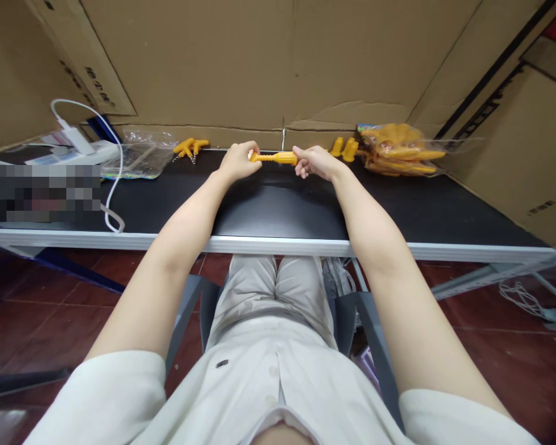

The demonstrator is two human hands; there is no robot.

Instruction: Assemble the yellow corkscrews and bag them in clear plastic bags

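A slim yellow plastic piece (278, 158) lies level between my hands, above the black tabletop. Its left stretch looks ribbed, and a thicker grooved section sits at the right. My left hand (239, 162) is closed round its left end, where a bit of yellow shows between thumb and fingers. With thumb and forefinger, my right hand (315, 162) pinches the thick right end; the other fingers curl below. Both ends are partly hidden by fingers. Just right of my right hand stand short yellow sleeves (350, 150). Left of my left hand rest yellow-handled pieces with spiral metal tips (189, 148).
A clear bag of yellow parts (401, 150) lies at the back right. Flat clear packaging (141, 159), a white power strip (81, 151) and a looping white cable (120, 179) occupy the left. Cardboard walls (241, 68) close off the back; a metal edge (278, 246) runs in front.
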